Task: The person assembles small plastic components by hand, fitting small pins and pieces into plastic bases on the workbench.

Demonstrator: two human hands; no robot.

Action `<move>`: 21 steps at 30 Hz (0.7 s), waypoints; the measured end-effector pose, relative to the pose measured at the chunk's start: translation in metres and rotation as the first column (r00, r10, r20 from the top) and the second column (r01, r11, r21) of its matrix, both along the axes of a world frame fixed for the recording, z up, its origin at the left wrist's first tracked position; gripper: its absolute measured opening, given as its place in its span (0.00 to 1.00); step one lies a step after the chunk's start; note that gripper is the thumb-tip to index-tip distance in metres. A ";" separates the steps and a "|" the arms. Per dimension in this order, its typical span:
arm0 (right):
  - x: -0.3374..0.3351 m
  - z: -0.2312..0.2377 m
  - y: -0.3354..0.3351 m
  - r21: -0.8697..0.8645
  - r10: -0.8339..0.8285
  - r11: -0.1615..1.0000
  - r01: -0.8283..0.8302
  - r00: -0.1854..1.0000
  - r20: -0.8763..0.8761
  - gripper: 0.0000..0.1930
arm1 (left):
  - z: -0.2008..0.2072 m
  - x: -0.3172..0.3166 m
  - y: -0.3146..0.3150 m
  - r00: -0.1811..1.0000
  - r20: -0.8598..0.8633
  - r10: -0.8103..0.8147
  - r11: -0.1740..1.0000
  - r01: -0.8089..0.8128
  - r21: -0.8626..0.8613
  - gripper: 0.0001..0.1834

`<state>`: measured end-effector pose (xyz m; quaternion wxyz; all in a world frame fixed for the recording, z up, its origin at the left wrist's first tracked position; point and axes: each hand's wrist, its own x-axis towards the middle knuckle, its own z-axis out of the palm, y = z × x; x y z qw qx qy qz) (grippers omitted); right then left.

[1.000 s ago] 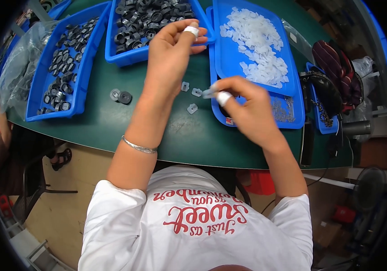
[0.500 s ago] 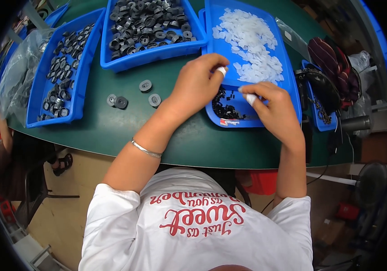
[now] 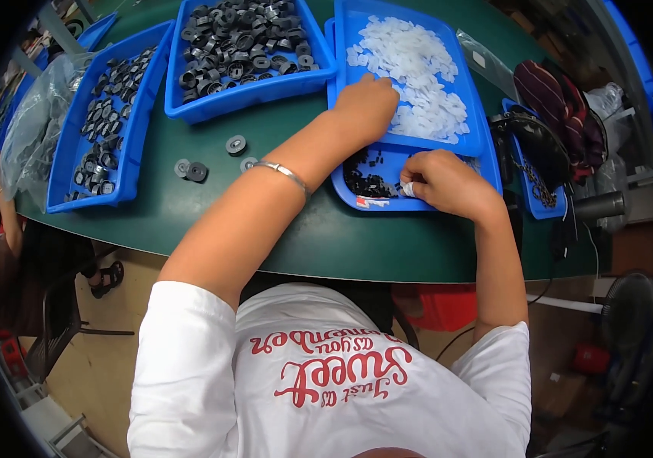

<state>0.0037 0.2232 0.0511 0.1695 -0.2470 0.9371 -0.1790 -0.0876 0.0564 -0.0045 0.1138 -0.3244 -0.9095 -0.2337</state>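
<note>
A head-worn fisheye camera, the left of a side-by-side pair, looks steeply down and forward from the wearer's own eye level. The white shirt (image 3: 326,359) fills the near, lower middle; the hands (image 3: 368,111) and desk (image 3: 303,244) lie farther out, in the upper half. The wide view also takes in floor (image 3: 143,313), bending straight edges toward its dark, rounded border.

White pieces (image 3: 412,62) heaped; black bits (image 3: 362,180) seemingly loose.

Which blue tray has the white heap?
The upper tray, on top of another tray, with the left hand over it; only its heap is white.
</note>
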 end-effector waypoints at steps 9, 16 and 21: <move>0.004 0.003 -0.002 0.001 -0.025 1.000 0.025 1.000 -0.011 0.08 | 0.012 -0.003 -0.017 0.985 0.168 0.039 0.947 -0.090 0.309 0.08; 0.006 -0.005 0.013 -0.282 -0.170 0.940 0.190 0.981 0.095 0.07 | 0.029 0.050 -0.043 0.645 0.645 -0.411 0.603 -0.338 0.722 0.09; 0.004 -0.015 0.022 -0.485 -0.234 0.778 0.399 0.901 0.366 0.05 | 0.024 0.074 -0.052 0.543 0.710 -0.449 0.500 -0.506 0.703 0.10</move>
